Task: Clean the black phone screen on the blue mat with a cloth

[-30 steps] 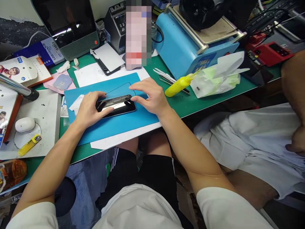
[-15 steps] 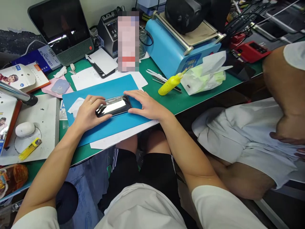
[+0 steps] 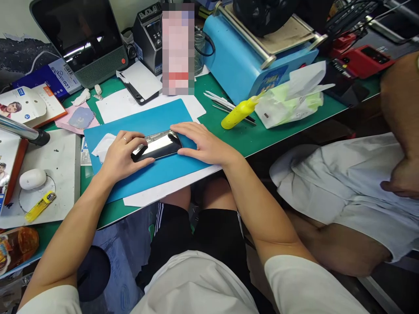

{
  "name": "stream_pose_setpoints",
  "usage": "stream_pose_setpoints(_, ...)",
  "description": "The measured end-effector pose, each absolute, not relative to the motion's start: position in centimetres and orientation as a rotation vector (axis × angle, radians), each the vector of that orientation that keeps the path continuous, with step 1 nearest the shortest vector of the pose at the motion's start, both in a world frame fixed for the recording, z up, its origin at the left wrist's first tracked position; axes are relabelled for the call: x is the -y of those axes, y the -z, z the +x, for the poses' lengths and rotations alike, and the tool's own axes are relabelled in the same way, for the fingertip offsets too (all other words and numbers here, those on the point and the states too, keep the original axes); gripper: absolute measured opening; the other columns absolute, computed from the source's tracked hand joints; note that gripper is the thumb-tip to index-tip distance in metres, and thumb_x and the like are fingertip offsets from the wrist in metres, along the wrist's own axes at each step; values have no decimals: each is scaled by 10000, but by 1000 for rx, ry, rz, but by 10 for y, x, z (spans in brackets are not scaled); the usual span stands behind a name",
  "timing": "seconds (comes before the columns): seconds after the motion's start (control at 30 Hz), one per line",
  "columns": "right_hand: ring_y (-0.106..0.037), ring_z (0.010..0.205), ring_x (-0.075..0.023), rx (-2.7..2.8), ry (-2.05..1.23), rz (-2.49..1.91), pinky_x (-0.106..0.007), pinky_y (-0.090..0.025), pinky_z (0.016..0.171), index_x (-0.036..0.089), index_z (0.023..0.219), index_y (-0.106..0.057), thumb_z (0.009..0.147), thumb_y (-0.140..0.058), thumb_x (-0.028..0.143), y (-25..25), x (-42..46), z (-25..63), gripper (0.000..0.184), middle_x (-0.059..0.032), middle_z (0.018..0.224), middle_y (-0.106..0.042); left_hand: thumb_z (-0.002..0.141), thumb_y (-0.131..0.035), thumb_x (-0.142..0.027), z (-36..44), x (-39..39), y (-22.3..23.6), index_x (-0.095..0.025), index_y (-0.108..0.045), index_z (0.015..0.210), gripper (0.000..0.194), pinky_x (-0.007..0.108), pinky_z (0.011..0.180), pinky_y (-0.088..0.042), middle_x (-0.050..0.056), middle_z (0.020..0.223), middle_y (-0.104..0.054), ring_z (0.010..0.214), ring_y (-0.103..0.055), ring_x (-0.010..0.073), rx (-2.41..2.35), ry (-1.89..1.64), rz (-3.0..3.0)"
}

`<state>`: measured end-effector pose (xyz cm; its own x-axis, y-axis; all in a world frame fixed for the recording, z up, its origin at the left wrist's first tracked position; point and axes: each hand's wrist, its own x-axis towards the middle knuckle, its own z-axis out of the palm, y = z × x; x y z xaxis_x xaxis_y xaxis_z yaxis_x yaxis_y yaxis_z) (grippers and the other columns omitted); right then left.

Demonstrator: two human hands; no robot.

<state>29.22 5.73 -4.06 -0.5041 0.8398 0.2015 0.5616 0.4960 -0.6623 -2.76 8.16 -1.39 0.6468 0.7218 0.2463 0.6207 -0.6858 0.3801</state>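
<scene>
A black phone (image 3: 159,147) with a glossy screen lies flat on a blue mat (image 3: 153,117) on the green bench. My left hand (image 3: 121,152) grips its left end, thumb along the near edge and fingers over the far edge. My right hand (image 3: 199,146) holds the right end, its fingers curled round the far corner and thumb at the near side. A folded white wipe (image 3: 103,146) lies on the mat just left of my left hand.
A yellow squeeze bottle (image 3: 238,114) and thin tools lie right of the mat, beside a crumpled plastic bag (image 3: 291,102) and a blue machine (image 3: 248,61). A yellow lighter (image 3: 39,206) and white mouse (image 3: 32,178) sit far left. Another person's knees in white shorts (image 3: 347,183) are at right.
One second ago a thin glass sheet was tilted up over the phone under my right fingers; now it lies down on the screen and both hands clasp the phone's ends.
</scene>
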Motion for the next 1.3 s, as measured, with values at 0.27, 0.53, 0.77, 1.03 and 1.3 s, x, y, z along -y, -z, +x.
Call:
stream_pose_setpoints(0.27, -485, 1579, -403, 2244, -742, -1152, -668, -339, 1317, 257, 1654, -519, 1046, -578, 682, 38, -57, 294, 744, -143, 1701, -556, 963, -722, -694, -29, -82, 14, -240, -720, 1171, 499, 520, 998, -547, 124, 1329, -756, 1113, -637, 317, -1049, -582, 2616)
stream_pose_setpoints(0.53, -497, 1566, -401, 2256, -726, -1152, -658, -351, 1310, 266, 1635, -543, 1068, -543, 661, 39, -57, 293, 691, -135, 1679, -581, 942, -697, -771, -27, -84, 13, -258, -704, 1184, 567, 532, 1029, -534, 111, 1335, -755, 1144, -650, 323, -1080, -540, 2604)
stream_pose_setpoints(0.77, -515, 1550, -401, 2257, -723, -1155, -655, -369, 1294, 262, 1621, -553, 1061, -573, 625, 39, -58, 291, 668, -139, 1669, -590, 955, -701, -742, -28, -83, 12, -240, -697, 1192, 555, 512, 1007, -538, 123, 1341, -745, 1146, -646, 321, -1071, -534, 2609)
stream_pose_setpoints(1.03, -508, 1556, -387, 2254, -709, -1162, -641, -370, 1297, 236, 1612, -559, 1041, -623, 526, 40, -58, 291, 644, -135, 1674, -584, 956, -708, -725, -28, -84, 12, -237, -687, 1194, 544, 527, 1019, -533, 125, 1350, -737, 1143, -634, 325, -1072, -512, 2623)
stream_pose_setpoints(1.3, -505, 1560, -390, 2256, -724, -1165, -654, -368, 1297, 251, 1606, -568, 1030, -629, 508, 41, -60, 290, 634, -127, 1676, -584, 965, -724, -691, -30, -83, 9, -235, -672, 1199, 516, 513, 1016, -539, 126, 1365, -726, 1160, -631, 327, -1047, -507, 2648)
